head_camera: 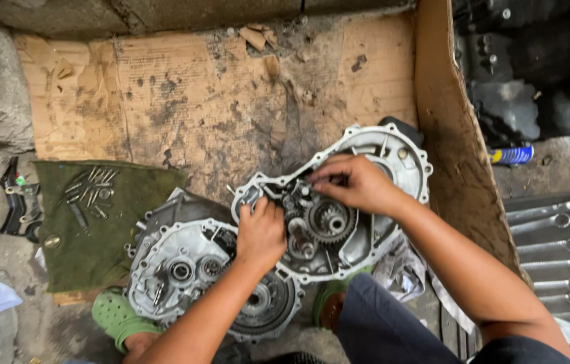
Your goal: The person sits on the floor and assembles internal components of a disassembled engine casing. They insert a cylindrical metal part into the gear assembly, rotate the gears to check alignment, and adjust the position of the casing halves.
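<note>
your left hand (260, 232) rests on the near edge of the open gearbox housing (393, 152), fingers curled together against the metal beside the gear cluster (322, 219). your right hand (359, 182) reaches in from above, fingertips pinched on something small inside; what exactly, you cannot tell. the housing lies on stained cardboard (197, 87), touching the second casing half (190, 269) to its left. loose bolts (89, 189) sit on a green cloth (89, 249).
</note>
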Tool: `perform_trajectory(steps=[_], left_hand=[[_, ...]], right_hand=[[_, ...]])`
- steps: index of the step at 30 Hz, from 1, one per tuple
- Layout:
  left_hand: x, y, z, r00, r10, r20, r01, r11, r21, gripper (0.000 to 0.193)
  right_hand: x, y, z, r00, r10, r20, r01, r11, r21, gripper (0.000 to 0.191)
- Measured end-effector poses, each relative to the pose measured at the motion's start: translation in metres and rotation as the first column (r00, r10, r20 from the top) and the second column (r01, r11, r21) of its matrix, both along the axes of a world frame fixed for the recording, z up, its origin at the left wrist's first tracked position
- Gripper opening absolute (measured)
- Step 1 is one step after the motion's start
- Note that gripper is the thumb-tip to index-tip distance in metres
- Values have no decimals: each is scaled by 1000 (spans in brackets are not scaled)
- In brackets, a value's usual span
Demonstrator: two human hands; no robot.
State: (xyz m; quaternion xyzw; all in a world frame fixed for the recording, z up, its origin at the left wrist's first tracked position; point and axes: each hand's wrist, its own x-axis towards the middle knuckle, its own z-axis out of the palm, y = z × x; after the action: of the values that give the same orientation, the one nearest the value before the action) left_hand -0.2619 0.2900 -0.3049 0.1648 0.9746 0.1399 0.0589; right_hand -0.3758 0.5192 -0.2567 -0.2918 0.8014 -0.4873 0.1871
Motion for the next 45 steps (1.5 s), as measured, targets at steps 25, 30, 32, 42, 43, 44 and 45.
perform_trajectory(steps=[25, 30, 32, 42, 43, 44, 45], left_hand=[[-3, 7, -1, 994, 86, 64, -87, 996, 4, 10], [0, 8, -1, 996, 90, -11, -90, 994, 55, 7], [1, 8, -2, 996, 85, -1, -85, 995, 43, 9], [0, 8, 1, 994, 74, 76, -75, 997, 0, 21], [0, 8, 1, 994, 78, 80, -78, 997, -2, 21], [1, 8, 1, 993, 82, 82, -82, 997, -4, 21], [1, 8, 1, 993, 83, 81, -83, 997, -7, 22]], right_hand=[[-13, -11, -14, 986, 94, 139, -88, 995, -54, 10], [-22, -9, -15, 966, 120, 228, -109, 992, -58, 13], [-24, -8, -16, 964, 129, 234, -126, 992, -30, 14], [-27, -15, -13, 943, 133, 307, -158, 985, 61, 24], [-29, -16, -12, 946, 134, 295, -165, 983, 83, 23], [-30, -16, -10, 950, 137, 282, -172, 979, 105, 22], [-32, -17, -9, 954, 137, 266, -175, 977, 126, 22]])
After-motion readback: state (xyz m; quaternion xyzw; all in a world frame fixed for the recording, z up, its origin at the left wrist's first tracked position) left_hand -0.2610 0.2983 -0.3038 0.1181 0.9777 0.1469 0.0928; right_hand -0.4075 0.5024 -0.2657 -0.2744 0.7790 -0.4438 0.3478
